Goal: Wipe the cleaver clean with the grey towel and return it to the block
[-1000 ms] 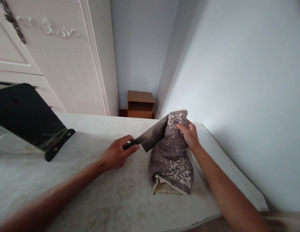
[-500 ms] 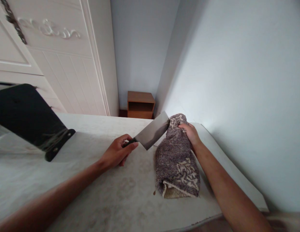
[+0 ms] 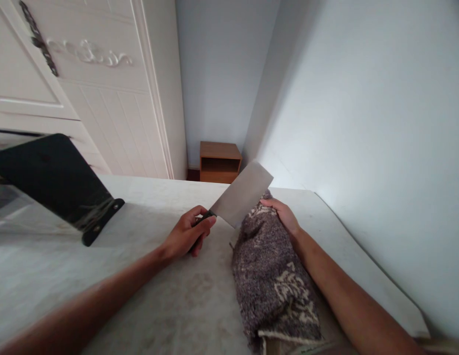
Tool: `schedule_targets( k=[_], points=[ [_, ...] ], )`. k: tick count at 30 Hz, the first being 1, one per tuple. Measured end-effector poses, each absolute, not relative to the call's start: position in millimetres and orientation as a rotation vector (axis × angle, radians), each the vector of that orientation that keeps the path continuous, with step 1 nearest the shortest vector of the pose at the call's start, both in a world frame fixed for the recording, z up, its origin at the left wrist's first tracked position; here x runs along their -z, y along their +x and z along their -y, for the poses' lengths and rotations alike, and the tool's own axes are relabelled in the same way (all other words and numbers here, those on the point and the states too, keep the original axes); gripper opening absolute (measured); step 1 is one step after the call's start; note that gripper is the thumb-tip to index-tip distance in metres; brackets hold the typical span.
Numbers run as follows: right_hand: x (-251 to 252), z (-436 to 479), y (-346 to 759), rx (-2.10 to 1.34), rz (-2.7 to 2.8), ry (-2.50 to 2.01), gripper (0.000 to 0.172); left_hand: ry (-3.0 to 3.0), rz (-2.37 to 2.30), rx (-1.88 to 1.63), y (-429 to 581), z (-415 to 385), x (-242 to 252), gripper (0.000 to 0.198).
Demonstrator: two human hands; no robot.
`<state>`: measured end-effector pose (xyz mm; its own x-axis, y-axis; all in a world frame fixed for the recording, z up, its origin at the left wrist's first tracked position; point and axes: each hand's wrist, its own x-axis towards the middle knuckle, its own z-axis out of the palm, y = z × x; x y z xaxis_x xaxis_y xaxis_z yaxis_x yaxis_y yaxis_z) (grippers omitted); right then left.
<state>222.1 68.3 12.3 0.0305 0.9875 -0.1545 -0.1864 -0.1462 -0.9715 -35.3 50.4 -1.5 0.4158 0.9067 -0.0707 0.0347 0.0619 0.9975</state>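
Note:
My left hand (image 3: 192,231) is closed around the black handle of a cleaver (image 3: 245,193). The cleaver's wide metal blade points up and to the right, above the white tabletop (image 3: 170,286). A grey-purple cloth (image 3: 264,261) with cream patterns lies bunched to the right of the blade. At the cloth's far end, my right hand (image 3: 283,214) grips it, thumb side toward the blade. The blade's lower right edge is against or just in front of the cloth; I cannot tell whether they touch. The cloth's near end shows a pale underside.
A black board-like object (image 3: 55,177) with a riveted end leans at the left, beside clear plastic (image 3: 25,212). Beyond the table stand a white wardrobe (image 3: 103,108) and a small brown cabinet (image 3: 219,160). A pale wall (image 3: 377,148) runs along the right.
The cloth has come nearer to me, its near end now reaching the bottom of the view. The cleaver blade has turned to show more of its face and overlaps the cloth's far end.

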Motion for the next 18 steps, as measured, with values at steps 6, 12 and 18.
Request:
schedule_targets(
  k=[6,12,18],
  points=[
    [-6,-51,202,-1.721,0.831,-0.909,0.028,1.263,-0.812,-0.842,-32,-47,-1,0.033],
    [-9,-43,194,-1.704,0.826,-0.879,0.028,1.244,-0.799,-0.824,-30,-44,-1,0.034],
    [-8,-37,188,-1.697,0.809,-0.966,0.027,1.23,-0.79,-0.864,-23,-43,0,0.037]
  ],
)
